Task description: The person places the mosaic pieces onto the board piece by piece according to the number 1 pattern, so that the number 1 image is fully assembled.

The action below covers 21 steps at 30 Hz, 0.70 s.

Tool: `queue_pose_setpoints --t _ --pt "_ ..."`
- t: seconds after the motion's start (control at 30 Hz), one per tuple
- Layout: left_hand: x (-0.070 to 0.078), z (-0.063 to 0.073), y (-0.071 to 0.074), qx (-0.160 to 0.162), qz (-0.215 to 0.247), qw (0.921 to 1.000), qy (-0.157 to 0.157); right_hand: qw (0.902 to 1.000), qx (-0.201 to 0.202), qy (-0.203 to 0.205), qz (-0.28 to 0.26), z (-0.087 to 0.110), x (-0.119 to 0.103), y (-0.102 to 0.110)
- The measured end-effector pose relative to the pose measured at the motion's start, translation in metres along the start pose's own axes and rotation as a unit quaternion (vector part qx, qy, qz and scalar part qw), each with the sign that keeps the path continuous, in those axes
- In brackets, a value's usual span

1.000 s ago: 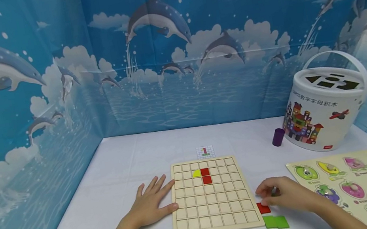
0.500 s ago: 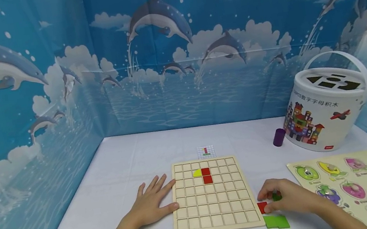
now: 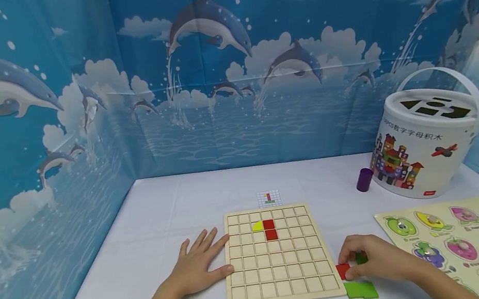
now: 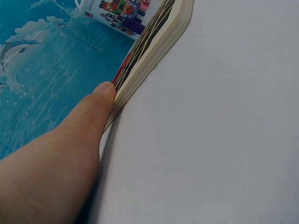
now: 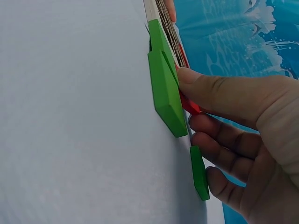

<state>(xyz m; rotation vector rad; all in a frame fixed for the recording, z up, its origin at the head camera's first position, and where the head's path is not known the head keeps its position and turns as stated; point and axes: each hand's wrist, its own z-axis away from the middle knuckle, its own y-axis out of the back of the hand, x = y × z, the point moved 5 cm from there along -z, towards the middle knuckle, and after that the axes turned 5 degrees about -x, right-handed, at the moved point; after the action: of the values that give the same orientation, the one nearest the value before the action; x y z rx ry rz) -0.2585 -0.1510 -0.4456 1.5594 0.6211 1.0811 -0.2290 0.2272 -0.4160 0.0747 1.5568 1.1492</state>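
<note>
The right hand [image 3: 374, 258] pinches a flat red square tile [image 3: 343, 271] between thumb and forefinger, on the white table [image 3: 172, 202] at the lower right corner of a pale wooden grid board [image 3: 285, 270]. Two bright green flat tiles [image 5: 167, 93] lie touching, just beside that red one, and another small green block [image 5: 199, 172] sits by the other curled fingers. The left hand [image 3: 204, 267] has its fingers spread, touching the board's left edge. On the grid, a small yellow piece [image 3: 258, 226] adjoins the upper of two red squares [image 3: 270, 234].
</note>
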Motion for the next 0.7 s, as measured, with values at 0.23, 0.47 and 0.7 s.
queue_pose_setpoints --t 0.23,0.47,0.7 --pt "0.001 0.0006 0.0011 0.0 0.0 1.0 -0.002 0.9998 -0.003 -0.018 -0.009 0.001 -0.0015 -0.0013" --pt "0.0021 0.0015 0.0025 0.001 0.001 1.0 -0.006 0.9993 -0.009 -0.029 -0.021 0.001 -0.0012 -0.0035" --pt "0.0026 0.0014 0.0026 0.004 -0.001 0.9999 -0.013 0.9994 -0.007 -0.019 -0.028 0.0012 -0.0018 -0.0038"
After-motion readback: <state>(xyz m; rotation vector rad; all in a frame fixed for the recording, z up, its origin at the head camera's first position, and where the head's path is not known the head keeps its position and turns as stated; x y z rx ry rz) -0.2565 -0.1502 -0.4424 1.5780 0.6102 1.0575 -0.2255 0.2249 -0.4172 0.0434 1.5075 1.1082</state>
